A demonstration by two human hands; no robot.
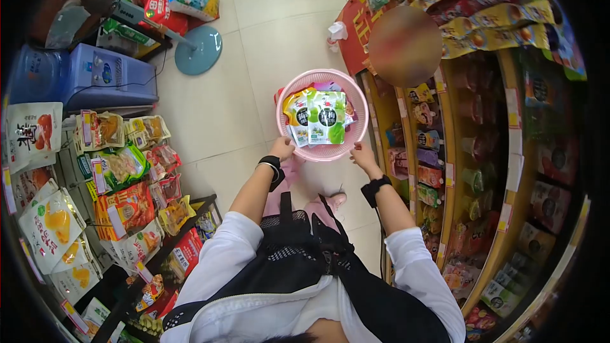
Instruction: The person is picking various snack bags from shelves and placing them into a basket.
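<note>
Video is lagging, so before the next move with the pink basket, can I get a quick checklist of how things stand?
1. Left hand gripping the pink basket at its rim: ok.
2. Right hand gripping the rim: ok.
3. Snack packets all inside, none over the rim: ok.
4. Floor beyond the basket bare: ok.
5. Clearance to the right shelf: not ok, the basket's edge is close to it.
6. Basket's underside: cannot tell.
</note>
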